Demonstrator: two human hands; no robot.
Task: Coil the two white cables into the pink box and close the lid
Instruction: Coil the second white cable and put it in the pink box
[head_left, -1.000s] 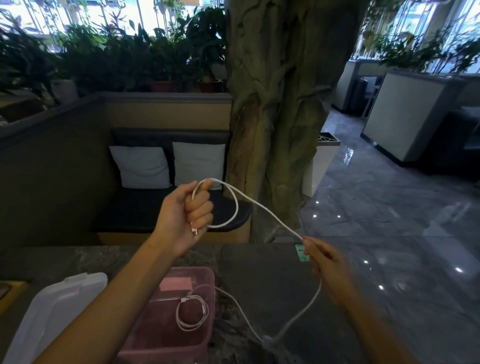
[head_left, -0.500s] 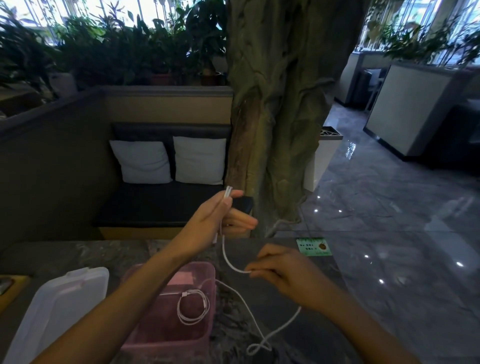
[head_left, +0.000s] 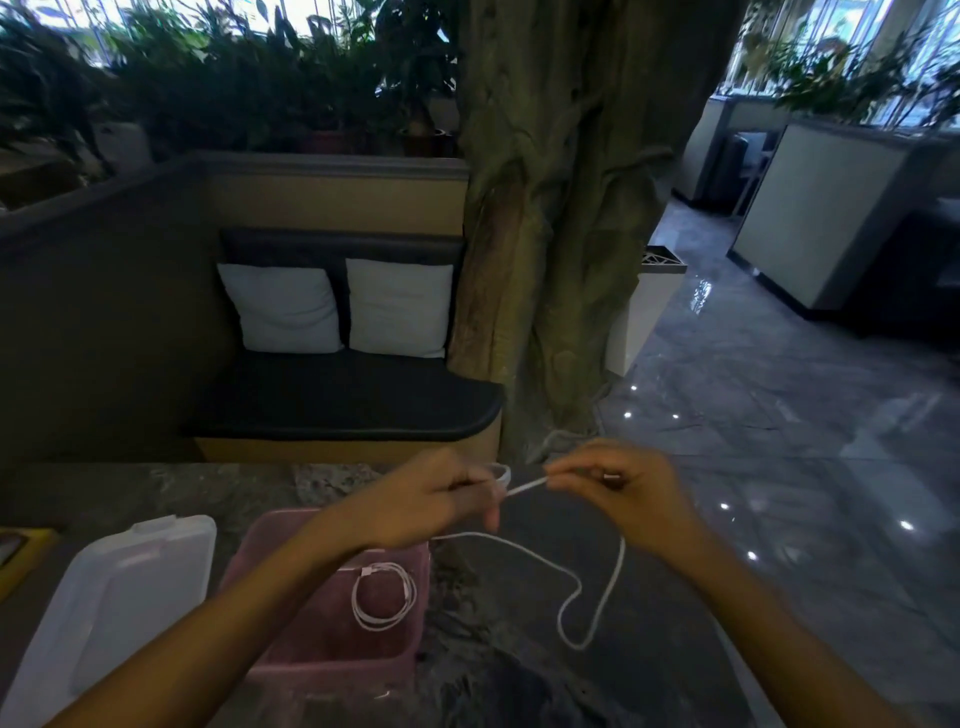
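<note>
A pink box (head_left: 332, 652) stands open on the dark table, with one white cable (head_left: 384, 597) coiled inside it. Its translucent white lid (head_left: 111, 597) lies to the box's left. Above the box's far right corner my left hand (head_left: 431, 501) grips a small loop of the second white cable (head_left: 576, 587). My right hand (head_left: 628, 499) pinches the same cable a short way to the right, a taut stretch running between the hands. The remaining cable hangs down and lies in a long loop on the table right of the box.
The dark marbled table (head_left: 519, 675) ends near a bench with two white cushions (head_left: 337, 306) and a thick tree trunk (head_left: 561, 234). A yellow object (head_left: 21, 551) sits at the table's left edge. Glossy floor lies to the right.
Both hands have dropped lower and come level. The right hand rose from below the left and now pulls the cable taut to the right. The loose cable's loop on the table has grown longer.
</note>
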